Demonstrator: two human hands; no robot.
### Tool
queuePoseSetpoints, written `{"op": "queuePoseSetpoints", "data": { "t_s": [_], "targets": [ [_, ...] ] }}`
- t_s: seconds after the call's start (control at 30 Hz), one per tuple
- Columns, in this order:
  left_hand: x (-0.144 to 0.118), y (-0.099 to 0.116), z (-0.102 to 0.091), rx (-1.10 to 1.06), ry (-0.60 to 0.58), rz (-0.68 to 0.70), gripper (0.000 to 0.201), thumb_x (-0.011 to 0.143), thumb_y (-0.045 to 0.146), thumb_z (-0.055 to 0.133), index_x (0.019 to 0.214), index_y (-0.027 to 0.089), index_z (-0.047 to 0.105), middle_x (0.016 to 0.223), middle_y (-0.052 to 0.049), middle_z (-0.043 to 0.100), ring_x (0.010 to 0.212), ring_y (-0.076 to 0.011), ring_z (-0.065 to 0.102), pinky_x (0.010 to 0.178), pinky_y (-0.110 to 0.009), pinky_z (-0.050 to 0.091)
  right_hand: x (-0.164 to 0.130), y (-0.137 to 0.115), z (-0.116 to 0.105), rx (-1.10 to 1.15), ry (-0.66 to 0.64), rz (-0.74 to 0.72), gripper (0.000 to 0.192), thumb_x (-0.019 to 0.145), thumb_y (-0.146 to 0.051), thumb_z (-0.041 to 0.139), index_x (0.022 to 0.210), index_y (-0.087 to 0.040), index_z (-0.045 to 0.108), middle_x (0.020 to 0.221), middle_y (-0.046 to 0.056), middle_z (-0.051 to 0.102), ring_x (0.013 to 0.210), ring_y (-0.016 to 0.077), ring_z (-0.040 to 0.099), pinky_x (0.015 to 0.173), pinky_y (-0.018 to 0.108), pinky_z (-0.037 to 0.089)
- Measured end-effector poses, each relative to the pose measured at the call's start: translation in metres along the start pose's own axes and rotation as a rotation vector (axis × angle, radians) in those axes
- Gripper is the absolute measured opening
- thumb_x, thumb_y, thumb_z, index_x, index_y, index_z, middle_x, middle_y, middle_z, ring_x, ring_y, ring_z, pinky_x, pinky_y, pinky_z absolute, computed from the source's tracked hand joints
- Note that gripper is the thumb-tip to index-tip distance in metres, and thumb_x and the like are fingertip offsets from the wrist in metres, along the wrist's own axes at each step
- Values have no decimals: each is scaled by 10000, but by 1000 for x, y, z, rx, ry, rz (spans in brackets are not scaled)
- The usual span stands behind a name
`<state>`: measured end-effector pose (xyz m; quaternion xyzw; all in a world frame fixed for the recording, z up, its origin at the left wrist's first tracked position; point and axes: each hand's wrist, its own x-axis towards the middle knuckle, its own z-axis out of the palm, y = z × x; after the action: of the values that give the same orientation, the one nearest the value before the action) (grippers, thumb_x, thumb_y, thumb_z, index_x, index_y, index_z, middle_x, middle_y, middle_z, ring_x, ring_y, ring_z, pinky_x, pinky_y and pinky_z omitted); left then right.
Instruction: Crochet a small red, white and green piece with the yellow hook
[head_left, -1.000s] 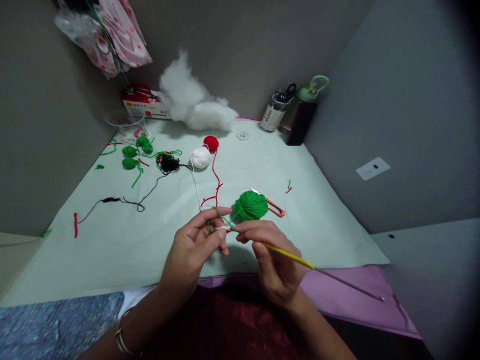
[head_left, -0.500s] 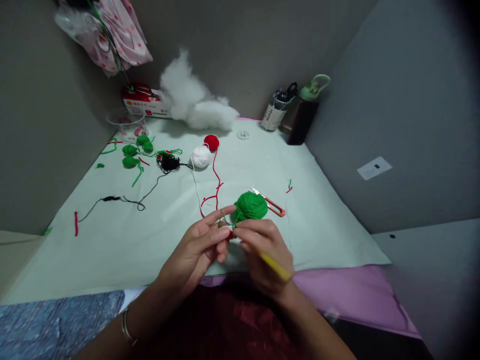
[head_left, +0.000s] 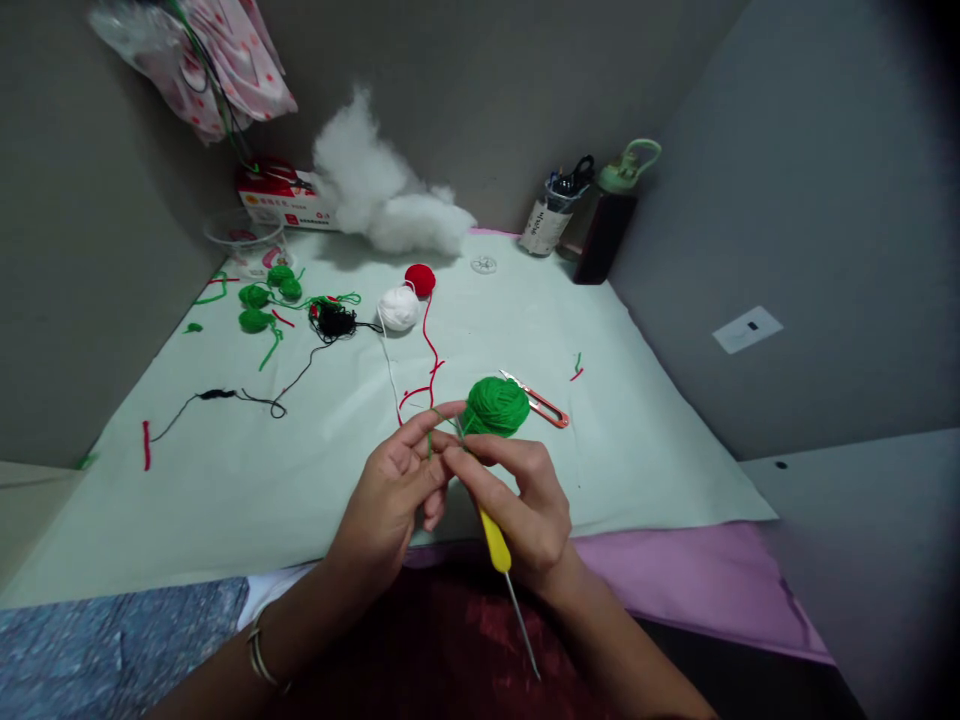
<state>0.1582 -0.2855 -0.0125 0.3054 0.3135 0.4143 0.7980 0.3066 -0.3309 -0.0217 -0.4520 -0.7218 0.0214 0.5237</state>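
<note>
My left hand (head_left: 394, 490) pinches a thin strand of green yarn (head_left: 430, 437) between thumb and fingers; a small piece of work may be hidden under the fingertips. My right hand (head_left: 517, 495) grips a yellow-handled crochet hook (head_left: 496, 545), its tip meeting the left fingertips and its metal shaft pointing down toward me. Just behind both hands lies a green yarn ball (head_left: 495, 406) on the pale green table cover (head_left: 315, 440), with the strand running from it to my fingers.
Red-handled snips (head_left: 544, 407) lie behind the green ball. Farther back are a white yarn ball (head_left: 399, 308), a red ball (head_left: 420, 279), black yarn (head_left: 335, 322), small green crocheted pieces (head_left: 259, 300), white stuffing (head_left: 382, 200), a red box (head_left: 281, 200), a pen cup (head_left: 551, 215) and a bottle (head_left: 607, 220).
The crochet hook has swung from pointing out to the right to pointing down toward me. Both hands stayed together by the green ball, shifting slightly up.
</note>
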Motion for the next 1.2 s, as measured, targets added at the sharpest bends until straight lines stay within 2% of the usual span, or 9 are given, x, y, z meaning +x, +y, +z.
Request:
{"op": "queuePoseSetpoints", "data": {
  "t_s": [0.07, 0.13, 0.27, 0.37, 0.47, 0.7, 0.87, 0.97, 1.2],
  "targets": [
    [2, 3, 0, -84, -28, -97, 470, 804, 299, 870, 1228, 136, 745, 597, 92, 449, 424, -14, 275, 371, -124, 277, 1, 1, -2, 40, 56, 60, 331, 987, -120, 619, 1250, -287, 733, 1095, 68, 757, 990, 222, 718, 820, 385, 623],
    [3, 7, 1, -126, -23, -119, 411, 795, 242, 872, 1174, 124, 765, 588, 99, 421, 432, -9, 248, 376, -114, 263, 5, 1, -3, 215, 151, 236, 275, 1006, -125, 585, 1150, -285, 757, 975, 38, 750, 854, 189, 698, 745, 357, 605],
    [2, 7, 3, -55, 11, 8, 364, 782, 195, 869, 1132, 163, 771, 752, 43, 584, 457, -10, 398, 403, -140, 340, 12, 2, 0, 543, 139, 438, 176, 1009, -208, 622, 1029, -275, 783, 923, 23, 733, 783, 158, 649, 684, 311, 551],
    [-1, 4, 4, 38, -12, 66, 323, 830, 223, 836, 1141, 175, 759, 711, 35, 624, 496, -50, 537, 485, -171, 434, 10, 4, 2, 597, 115, 511, 151, 998, -228, 654, 1019, -278, 795, 953, 20, 755, 841, 156, 661, 750, 309, 545],
    [-2, 3, 4, 75, -37, 72, 312, 859, 234, 813, 1157, 172, 747, 694, 31, 644, 502, -62, 576, 516, -185, 452, 6, 7, 1, 731, 149, 591, 153, 1016, -247, 636, 1030, -283, 784, 954, 7, 763, 789, 130, 658, 737, 285, 543],
    [-2, 5, 4, 70, -24, 72, 308, 847, 230, 820, 1138, 158, 750, 758, 28, 640, 493, -41, 548, 487, -183, 442, 8, 9, -2, 857, 116, 612, 172, 1043, -286, 596, 1028, -263, 766, 961, 16, 763, 773, 123, 680, 720, 275, 556],
    [-1, 5, 6, 71, -18, 52, 523, 827, 213, 839, 1319, 188, 665, 853, 13, 671, 509, -54, 557, 468, -190, 461, 8, 7, 0, 820, 121, 596, 160, 1027, -274, 619, 1008, -262, 778, 976, 18, 727, 757, 118, 659, 710, 285, 553],
    [-1, 7, 8, 27, -3, 11, 604, 806, 191, 846, 1369, 163, 627, 808, 24, 640, 487, -46, 503, 437, -176, 433, 8, 7, 1, 839, 127, 601, 149, 1015, -278, 636, 1005, -268, 784, 957, 14, 706, 750, 118, 649, 705, 282, 545],
    [2, 11, 0, -142, -81, -160, 472, 799, 144, 774, 1263, 97, 704, 772, 0, 590, 472, -15, 373, 415, -143, 352, 17, 10, -1, 977, 202, 781, 145, 962, -340, 705, 909, -230, 784, 798, 3, 693, 660, 101, 627, 642, 227, 530]
  ]
}}
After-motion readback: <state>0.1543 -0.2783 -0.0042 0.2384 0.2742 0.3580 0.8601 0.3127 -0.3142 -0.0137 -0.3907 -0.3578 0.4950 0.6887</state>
